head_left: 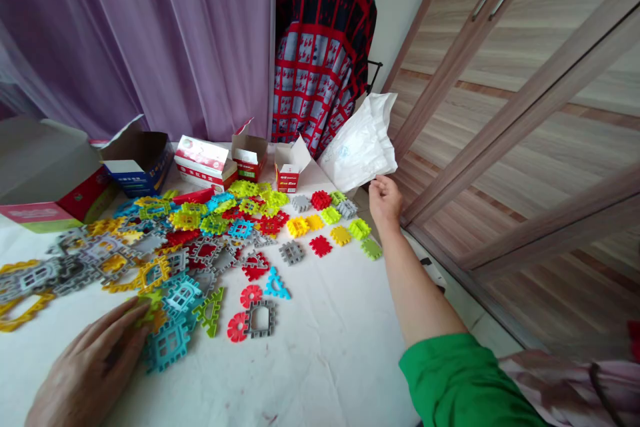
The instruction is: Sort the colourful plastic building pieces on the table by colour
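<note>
Figure: White plastic bag (357, 147) just beyond the right hand (386, 199), nearer to it than the left hand (95, 360).
Right arm extended forward, fingers curled at the bag's lower edge; whether they pinch it cannot be told. Left hand low, fingers slightly bent and close together, tips at a light-green piece (151, 299), grip unclear. The bag slants up and rightward by the far right corner of the table (320, 353).

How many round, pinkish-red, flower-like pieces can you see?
2: the far one left of the blue triangle, the near one at the left edge of the grey window-shaped piece. More may be hidden in the pile.
</note>
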### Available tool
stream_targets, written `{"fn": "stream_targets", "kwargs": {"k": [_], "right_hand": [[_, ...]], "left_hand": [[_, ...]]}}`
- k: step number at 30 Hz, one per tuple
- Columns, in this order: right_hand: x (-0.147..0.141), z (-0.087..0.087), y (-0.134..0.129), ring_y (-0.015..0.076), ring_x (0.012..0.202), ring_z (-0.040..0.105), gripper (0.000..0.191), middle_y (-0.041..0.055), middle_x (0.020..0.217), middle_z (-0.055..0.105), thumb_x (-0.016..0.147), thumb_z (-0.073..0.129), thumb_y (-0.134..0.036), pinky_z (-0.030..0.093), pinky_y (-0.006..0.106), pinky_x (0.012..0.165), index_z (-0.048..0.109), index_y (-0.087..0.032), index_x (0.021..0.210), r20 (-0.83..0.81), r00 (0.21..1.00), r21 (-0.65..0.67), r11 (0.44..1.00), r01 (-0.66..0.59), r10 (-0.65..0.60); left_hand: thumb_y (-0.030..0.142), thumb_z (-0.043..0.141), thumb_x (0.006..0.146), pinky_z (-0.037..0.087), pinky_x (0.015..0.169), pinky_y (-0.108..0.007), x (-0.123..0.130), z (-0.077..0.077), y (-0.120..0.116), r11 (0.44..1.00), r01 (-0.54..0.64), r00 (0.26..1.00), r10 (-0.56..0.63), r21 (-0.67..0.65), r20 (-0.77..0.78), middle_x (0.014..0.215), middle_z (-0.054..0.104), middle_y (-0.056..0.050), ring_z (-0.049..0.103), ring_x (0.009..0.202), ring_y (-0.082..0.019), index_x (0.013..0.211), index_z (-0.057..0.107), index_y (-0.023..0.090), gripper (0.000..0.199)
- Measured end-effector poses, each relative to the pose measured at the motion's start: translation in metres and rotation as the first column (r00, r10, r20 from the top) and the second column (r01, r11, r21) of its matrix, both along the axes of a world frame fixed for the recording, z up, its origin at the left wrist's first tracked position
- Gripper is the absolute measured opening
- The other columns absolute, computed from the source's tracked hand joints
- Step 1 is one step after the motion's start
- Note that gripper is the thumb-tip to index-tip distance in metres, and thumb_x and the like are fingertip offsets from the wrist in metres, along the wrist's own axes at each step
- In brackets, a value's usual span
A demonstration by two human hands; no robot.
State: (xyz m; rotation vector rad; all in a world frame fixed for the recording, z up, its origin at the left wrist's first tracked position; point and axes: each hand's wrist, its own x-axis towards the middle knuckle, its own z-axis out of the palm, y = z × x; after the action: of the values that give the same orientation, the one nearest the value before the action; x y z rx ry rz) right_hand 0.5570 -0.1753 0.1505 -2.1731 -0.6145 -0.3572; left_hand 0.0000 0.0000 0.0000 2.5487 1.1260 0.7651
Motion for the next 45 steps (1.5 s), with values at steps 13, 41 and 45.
{"fn": "stream_targets", "kwargs": {"k": [13, 41, 45], "right_hand": [[-0.194, -0.107, 0.004, 0.0197, 0.092, 0.074, 0.026, 0.0061, 0.096, 0.08, 0.093, 0.053, -0.019, 0.057, 0.029, 0.089, 0.076, -0.024, 0.103, 0.27, 0.783, -0.027, 0.818, -0.575, 0.56], [-0.263, -0.107, -0.035, 0.0253, 0.116, 0.065, 0.043, 0.0131, 0.122, 0.071, 0.084, 0.065, -0.016, 0.053, 0.037, 0.104, 0.068, -0.016, 0.126, 0.09, 0.709, -0.264, 0.703, -0.661, 0.7], [-0.275, -0.105, -0.022, 0.0225, 0.116, 0.065, 0.037, 0.0101, 0.123, 0.071, 0.091, 0.059, -0.017, 0.053, 0.035, 0.104, 0.067, -0.02, 0.127, 0.095, 0.668, -0.273, 0.664, -0.696, 0.738]], "left_hand": [[0.069, 0.039, 0.087, 0.056, 0.103, -0.047, 0.014, 0.017, -0.001, 0.999, -0.038, 0.999, 0.039, 0.038, -0.021, 0.131, 0.072, -0.007, 0.071, 0.113, -0.03, 0.115, 0.076, 0.027, 0.063], [0.058, 0.039, 0.093, 0.047, 0.111, -0.041, 0.039, 0.031, -0.031, 0.992, -0.095, 0.99, 0.103, 0.087, -0.095, 0.142, 0.065, -0.01, 0.063, 0.127, -0.026, 0.133, 0.065, 0.021, 0.06], [0.061, 0.048, 0.089, 0.039, 0.117, -0.047, 0.052, 0.025, -0.051, 0.991, -0.09, 0.978, 0.106, 0.094, -0.178, 0.157, 0.051, -0.012, 0.051, 0.141, -0.03, 0.149, 0.051, 0.023, 0.071]]}}
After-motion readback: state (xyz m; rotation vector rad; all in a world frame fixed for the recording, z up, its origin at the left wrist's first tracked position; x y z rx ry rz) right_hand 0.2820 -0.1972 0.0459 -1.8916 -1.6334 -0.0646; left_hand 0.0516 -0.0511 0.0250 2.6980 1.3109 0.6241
